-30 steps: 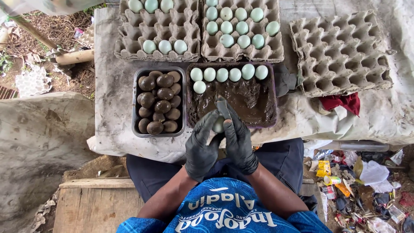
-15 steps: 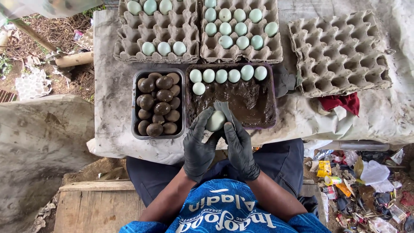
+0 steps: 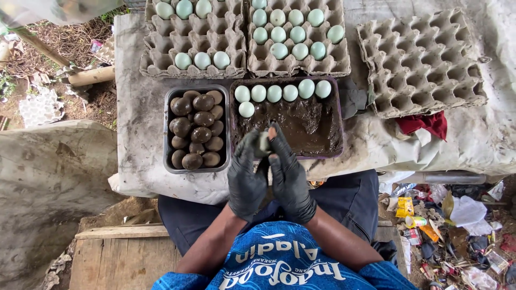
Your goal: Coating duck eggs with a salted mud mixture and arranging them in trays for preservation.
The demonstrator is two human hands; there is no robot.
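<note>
Gloved hands meet at the near edge of the table: the left hand and the right hand, both in black gloves, are pressed together around one pale egg, which shows only as a sliver between the fingertips and is partly smeared dark. It is held just above the near rim of the mud tray, whose brown paste fills the bottom. Seven clean pale green eggs lie in that tray, six in a row along its far side and one below the row's left end. Just left, touching it, a metal tray holds about eleven mud-coated eggs. Along the far edge stand two cardboard cartons: the left carton shows six eggs, the middle carton nine. An empty carton sits toward the right corner, a red cloth beneath its near side.
</note>
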